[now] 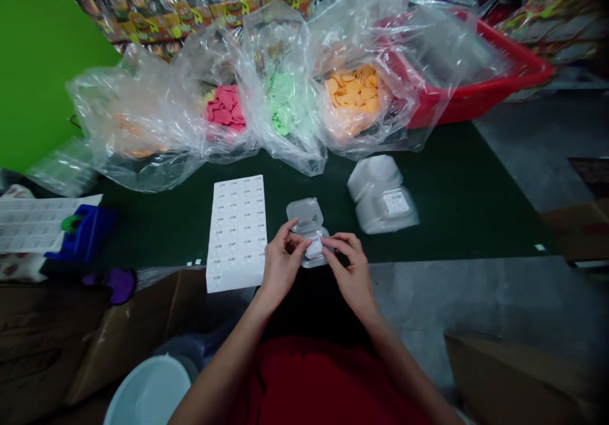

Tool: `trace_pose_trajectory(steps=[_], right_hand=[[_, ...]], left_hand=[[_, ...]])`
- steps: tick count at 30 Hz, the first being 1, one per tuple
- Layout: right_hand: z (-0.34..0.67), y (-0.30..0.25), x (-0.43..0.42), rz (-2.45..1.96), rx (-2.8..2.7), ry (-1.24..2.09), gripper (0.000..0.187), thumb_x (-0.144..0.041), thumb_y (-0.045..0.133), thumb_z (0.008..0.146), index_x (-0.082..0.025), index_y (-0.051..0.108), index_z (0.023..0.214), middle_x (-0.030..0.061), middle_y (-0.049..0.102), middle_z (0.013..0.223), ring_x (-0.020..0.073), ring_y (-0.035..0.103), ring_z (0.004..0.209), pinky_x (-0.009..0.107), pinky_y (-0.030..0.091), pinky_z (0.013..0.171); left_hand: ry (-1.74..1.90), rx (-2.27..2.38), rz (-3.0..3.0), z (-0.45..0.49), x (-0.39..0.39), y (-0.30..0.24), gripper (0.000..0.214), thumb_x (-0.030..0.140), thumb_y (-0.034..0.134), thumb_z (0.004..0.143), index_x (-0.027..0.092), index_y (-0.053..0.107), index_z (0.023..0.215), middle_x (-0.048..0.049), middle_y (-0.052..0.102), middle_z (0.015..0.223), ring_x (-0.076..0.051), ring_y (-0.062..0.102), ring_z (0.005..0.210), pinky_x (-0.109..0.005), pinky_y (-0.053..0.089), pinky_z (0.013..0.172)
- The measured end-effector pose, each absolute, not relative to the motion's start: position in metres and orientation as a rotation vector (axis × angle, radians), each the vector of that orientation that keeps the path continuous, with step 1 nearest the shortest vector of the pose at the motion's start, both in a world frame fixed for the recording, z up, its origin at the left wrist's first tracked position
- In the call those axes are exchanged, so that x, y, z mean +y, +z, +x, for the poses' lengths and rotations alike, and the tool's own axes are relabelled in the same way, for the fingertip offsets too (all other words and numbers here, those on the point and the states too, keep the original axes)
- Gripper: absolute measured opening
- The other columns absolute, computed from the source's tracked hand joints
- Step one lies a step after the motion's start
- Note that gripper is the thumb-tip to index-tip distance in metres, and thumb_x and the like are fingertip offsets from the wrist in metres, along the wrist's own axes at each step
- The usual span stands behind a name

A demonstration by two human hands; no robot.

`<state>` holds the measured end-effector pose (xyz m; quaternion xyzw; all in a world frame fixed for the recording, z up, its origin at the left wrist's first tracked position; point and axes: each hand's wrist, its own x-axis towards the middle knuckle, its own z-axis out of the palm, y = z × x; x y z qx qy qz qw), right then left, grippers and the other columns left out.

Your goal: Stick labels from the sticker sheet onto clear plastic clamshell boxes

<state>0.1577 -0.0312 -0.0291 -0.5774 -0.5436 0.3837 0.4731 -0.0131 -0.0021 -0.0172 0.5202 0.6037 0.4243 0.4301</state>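
A small clear plastic hinged box [310, 225] rests at the near edge of the dark green table [457, 203], its lid open. My left hand [281, 264] and my right hand [351, 269] pinch its front from either side, fingers curled. Between the fingertips sits a small white label [314, 248] on the box. Just left of my left hand lies a white sheet of labels [236, 231]. A stack of clear plastic boxes [382, 193] stands to the right, behind my right hand.
Clear bags of pink [224, 106], green [284, 101] and orange discs [353, 88] line the table's back. A red basket [495, 79] is at back right. A blue bin [85, 231], cardboard boxes [133, 330] and a white bucket [150, 390] are at left.
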Motion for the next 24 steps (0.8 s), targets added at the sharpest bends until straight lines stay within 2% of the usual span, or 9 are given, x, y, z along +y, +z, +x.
trace_pose_trajectory(steps=[4,6,9,11,13,15,17,21,24], right_hand=[[0.153,-0.037,-0.029,-1.436,-1.481,0.828,0.02,-0.031,0.066,0.1,-0.03,0.084,0.109,0.0094,0.064,0.116,0.0284,0.06,0.114,0.046,0.052,0.101],[0.153,-0.039,-0.028,-1.438,-1.499,0.809,0.02,-0.03,0.066,0.1,-0.03,0.084,0.108,0.0093,0.063,0.116,0.0286,0.06,0.114,0.046,0.053,0.101],[0.154,-0.037,-0.029,-1.447,-1.523,0.8,0.018,-0.029,0.065,0.1,-0.028,0.083,0.106,0.0093,0.063,0.115,0.0289,0.06,0.114,0.047,0.052,0.102],[0.151,-0.035,-0.029,-1.48,-1.53,0.788,0.02,-0.031,0.064,0.1,-0.028,0.081,0.111,0.0104,0.063,0.119,0.0297,0.06,0.118,0.049,0.051,0.106],[0.141,-0.033,-0.028,-1.549,-1.563,0.747,0.035,-0.036,0.069,0.097,-0.027,0.073,0.131,0.014,0.06,0.133,0.0339,0.057,0.129,0.054,0.048,0.112],[0.128,-0.033,-0.027,-1.631,-1.635,0.695,0.069,-0.038,0.08,0.089,-0.026,0.057,0.153,0.0184,0.051,0.15,0.0402,0.049,0.141,0.06,0.044,0.116],[0.116,-0.035,-0.025,-1.681,-1.69,0.678,0.089,-0.035,0.084,0.084,-0.026,0.044,0.163,0.0204,0.043,0.16,0.044,0.044,0.147,0.063,0.042,0.118],[0.109,-0.04,-0.022,-1.593,-1.575,0.78,0.085,-0.032,0.077,0.089,-0.029,0.039,0.165,0.0167,0.043,0.161,0.0371,0.045,0.15,0.059,0.043,0.121],[0.117,-0.039,-0.02,-1.48,-1.435,0.881,0.079,-0.035,0.076,0.089,-0.03,0.044,0.162,0.0132,0.051,0.158,0.0321,0.051,0.147,0.054,0.043,0.123]], left_hand=[[0.989,1.535,1.459,-0.01,-0.006,-0.014,0.038,0.026,0.073,0.093,0.022,0.066,0.131,0.0014,0.069,0.083,-0.015,0.064,0.07,-0.027,0.053,0.071],[0.963,1.586,1.564,-0.009,-0.008,-0.014,0.033,0.026,0.071,0.095,0.022,0.068,0.127,-0.0004,0.067,0.09,-0.015,0.062,0.072,-0.028,0.053,0.072],[1.032,1.732,1.665,-0.011,-0.009,-0.019,0.042,0.031,0.077,0.093,0.023,0.064,0.132,-0.0047,0.062,0.107,-0.016,0.059,0.079,-0.03,0.053,0.075],[1.072,1.767,1.625,-0.016,-0.009,-0.026,0.047,0.035,0.076,0.093,0.022,0.06,0.136,-0.0046,0.059,0.107,-0.015,0.056,0.077,-0.029,0.052,0.071],[1.086,1.728,1.532,-0.023,-0.011,-0.032,0.041,0.036,0.069,0.099,0.021,0.057,0.136,-0.0034,0.059,0.103,-0.014,0.055,0.074,-0.028,0.051,0.07],[1.109,1.695,1.461,-0.03,-0.015,-0.038,0.036,0.036,0.061,0.103,0.021,0.057,0.136,-0.0043,0.061,0.105,-0.014,0.058,0.076,-0.028,0.053,0.073],[1.135,1.7,1.442,-0.037,-0.022,-0.042,0.034,0.035,0.059,0.104,0.021,0.058,0.135,-0.007,0.064,0.113,-0.015,0.062,0.084,-0.029,0.054,0.077],[1.148,1.714,1.468,-0.046,-0.034,-0.046,0.026,0.033,0.059,0.105,0.022,0.062,0.127,-0.009,0.067,0.122,-0.017,0.064,0.09,-0.031,0.054,0.082],[1.178,1.722,1.464,-0.048,-0.036,-0.048,0.021,0.032,0.058,0.105,0.022,0.064,0.123,-0.0078,0.068,0.116,-0.017,0.064,0.09,-0.032,0.054,0.086]])
